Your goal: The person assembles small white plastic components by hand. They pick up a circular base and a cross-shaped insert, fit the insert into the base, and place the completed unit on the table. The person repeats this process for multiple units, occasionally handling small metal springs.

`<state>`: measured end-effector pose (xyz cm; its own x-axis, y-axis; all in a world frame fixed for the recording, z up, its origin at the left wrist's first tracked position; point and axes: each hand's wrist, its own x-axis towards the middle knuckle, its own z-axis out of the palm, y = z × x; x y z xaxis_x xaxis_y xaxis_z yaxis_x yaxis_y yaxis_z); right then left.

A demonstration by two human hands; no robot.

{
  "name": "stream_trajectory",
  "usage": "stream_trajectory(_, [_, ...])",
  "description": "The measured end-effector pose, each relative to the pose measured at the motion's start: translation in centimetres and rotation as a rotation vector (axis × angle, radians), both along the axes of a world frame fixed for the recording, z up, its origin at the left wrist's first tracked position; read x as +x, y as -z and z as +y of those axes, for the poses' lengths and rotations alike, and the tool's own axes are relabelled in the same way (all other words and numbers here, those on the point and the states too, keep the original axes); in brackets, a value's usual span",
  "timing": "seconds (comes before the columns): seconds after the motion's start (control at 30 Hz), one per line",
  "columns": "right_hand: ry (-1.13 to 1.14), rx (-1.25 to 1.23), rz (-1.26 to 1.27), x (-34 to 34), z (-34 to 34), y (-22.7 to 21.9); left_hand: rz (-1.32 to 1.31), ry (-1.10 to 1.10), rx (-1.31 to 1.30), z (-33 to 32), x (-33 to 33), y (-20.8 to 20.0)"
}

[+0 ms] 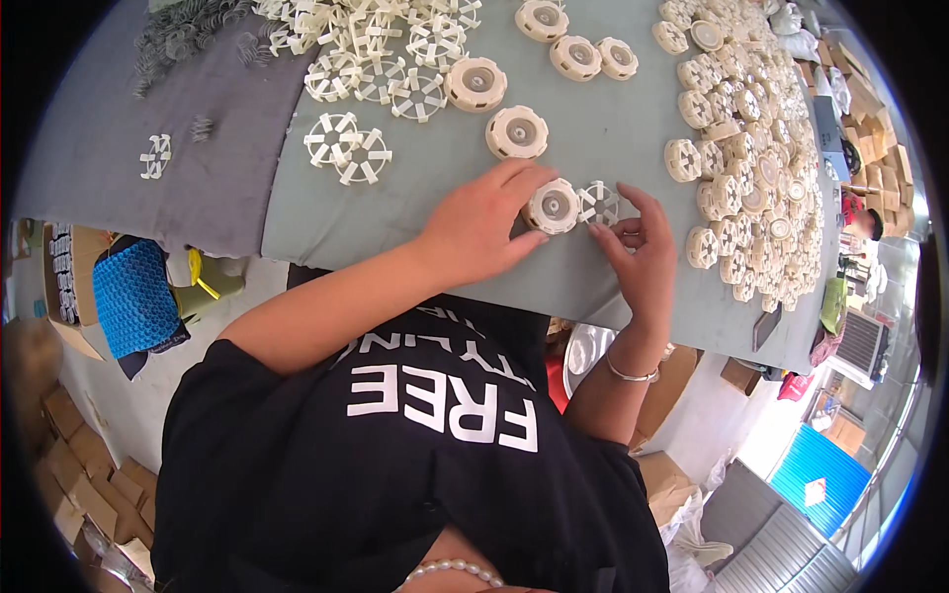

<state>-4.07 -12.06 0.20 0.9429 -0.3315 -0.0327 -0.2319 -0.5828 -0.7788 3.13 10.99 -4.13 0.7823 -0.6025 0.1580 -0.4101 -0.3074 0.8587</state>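
Observation:
My left hand (489, 219) is closed around the left side of a round cream plastic part (553, 207) with a grey metallic centre, its fingers behind and its thumb in front. Beside that part, a white spoked plastic ring (598, 204) is pinched between the thumb and index finger of my right hand (641, 247); its other fingers curl inward. Ring and round part are side by side, apparently touching. Just behind them lies another round cream part (516, 132), and a further one (475, 85) rests to its left.
White spoked rings (381, 64) are heaped at the back, with dark coil springs (178, 44) to their left. Many cream assemblies (756, 188) cover the table's right side. A dark flat object (766, 328) lies near the right front edge. A blue padded seat (136, 294) stands at left.

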Motion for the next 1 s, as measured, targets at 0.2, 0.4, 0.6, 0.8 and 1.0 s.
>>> stream_trajectory(0.2, [-0.070,-0.087,-0.064,0.1,-1.4,-0.4,-0.008,0.016,-0.101,0.1,0.7,0.4])
stream_trajectory(0.4, [-0.271,-0.093,-0.201,0.7,2.3,-0.5,0.226,0.002,-0.152,0.2,1.2,-0.3])
stream_trajectory(0.6, [-0.333,-0.171,-0.118,1.0,3.0,0.0,0.144,-0.025,-0.137,-0.4,1.0,0.2])
stream_trajectory(0.8, [-0.326,-0.198,-0.059,1.4,1.7,-0.7,0.084,0.004,-0.129,1.4,0.1,-0.7])
stream_trajectory(1.0, [0.044,-0.490,-0.284,1.3,0.5,-1.2,-0.466,-0.408,0.233,11.9,2.2,-1.4])
